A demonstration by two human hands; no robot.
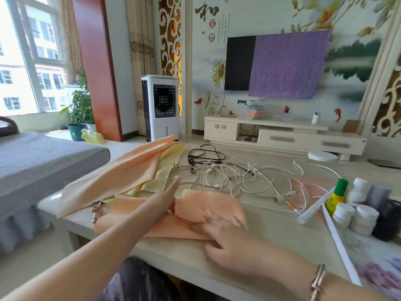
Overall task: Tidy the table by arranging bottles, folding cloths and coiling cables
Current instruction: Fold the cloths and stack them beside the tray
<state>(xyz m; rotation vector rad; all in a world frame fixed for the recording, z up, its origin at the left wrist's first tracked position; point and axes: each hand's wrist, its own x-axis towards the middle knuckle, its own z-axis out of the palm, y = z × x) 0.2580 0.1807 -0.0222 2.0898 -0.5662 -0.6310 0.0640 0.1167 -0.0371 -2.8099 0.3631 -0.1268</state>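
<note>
We see first the desk, a wide pale surface that runs from its near-left corner away to the right, with a grey sofa beside its left end. On the left half lies the large orange cloth, its long axis going from the near-left corner up toward the far side, and a yellow cloth shows partly under it. In front of us is the smaller peach cloth, which we judge is now being folded: one flap is turned up and its long side runs left to right, just between the two hands. The left hand is stretched with straight fingers, its edge against the left border of the flap, so it is open and only presses. The right hand lies flat on the near part of the same cloth, fingers spread and a little blurred; it grips nothing as far as we can tell. The right hand is the nearer one to the free flap, so the fold would go from right toward left, or away from us. Behind the cloth the tangled cables lie very near, which leaves little room on the far side. At the right stand the bottles, well apart from the cloth, and the near edge of the desk has free room.
</note>
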